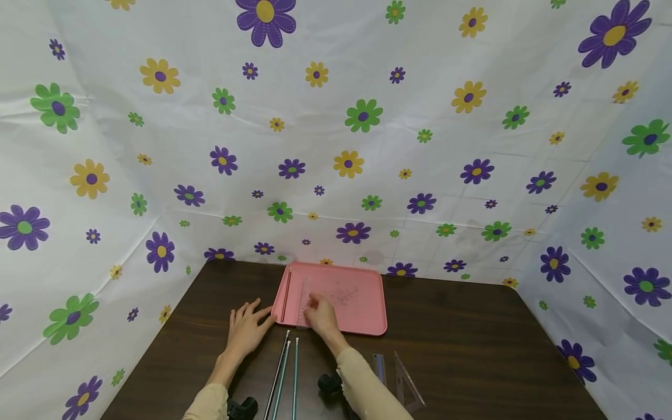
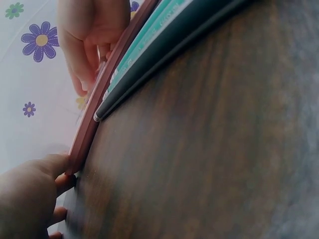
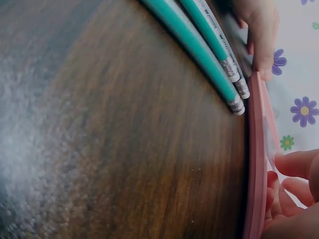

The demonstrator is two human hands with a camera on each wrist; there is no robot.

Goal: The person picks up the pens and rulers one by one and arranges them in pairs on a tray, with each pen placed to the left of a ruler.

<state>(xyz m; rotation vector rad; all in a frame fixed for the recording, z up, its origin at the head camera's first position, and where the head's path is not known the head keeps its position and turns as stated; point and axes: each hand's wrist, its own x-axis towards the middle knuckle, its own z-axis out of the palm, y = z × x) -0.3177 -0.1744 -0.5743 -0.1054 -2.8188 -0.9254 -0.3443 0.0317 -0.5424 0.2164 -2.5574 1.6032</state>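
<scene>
A pink tray (image 1: 367, 309) lies on the dark table, holding a clear ruler (image 1: 303, 300) and a thin dark stick-like item (image 1: 286, 296) along its left side. My left hand (image 1: 245, 331) touches the tray's left edge near the front corner, fingers spread. Over the tray, my right hand (image 1: 322, 315) pinches the clear ruler's edge; in the right wrist view, the thumb (image 3: 294, 164) meets the clear plastic with the fingers curled below. Faint clear pieces or markings (image 1: 343, 294) show to the hand's right, too indistinct to name.
Two teal pencils (image 1: 296, 373) and a black pencil (image 1: 275, 379) lie in front of the tray, erasers toward it. Another ruler (image 1: 380, 368) and a clear set square (image 1: 406, 385) lie near the right forearm. A flowered cloth (image 1: 325, 134) hangs behind the table.
</scene>
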